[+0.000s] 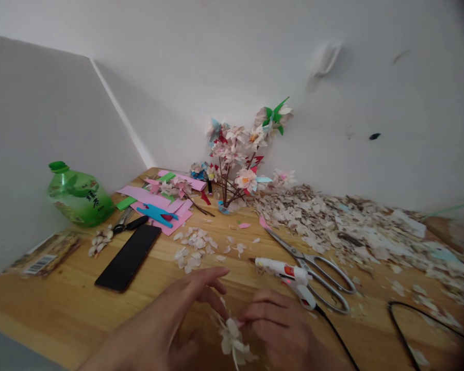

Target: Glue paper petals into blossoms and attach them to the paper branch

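Observation:
My left hand point(170, 319) and my right hand point(282, 330) meet low in the view over a wooden table point(54, 309). Between them is a small white paper flower point(234, 340). The fingertips of both hands pinch it from either side, left fingers curled at its top, right fingers closed on its pinkish base. Just beyond my right hand lies a white glue gun point(286, 273) with a black cord point(336, 335). A scatter of loose white petals point(195, 250) lies ahead of my left hand.
Steel scissors point(313, 268) lie by the glue gun. A black phone point(129, 256) and a green bottle point(79, 196) are at left. Pink paper sheets point(154, 198), a paper-flower bouquet point(239, 154) and a heap of paper scraps point(332, 221) fill the back and right.

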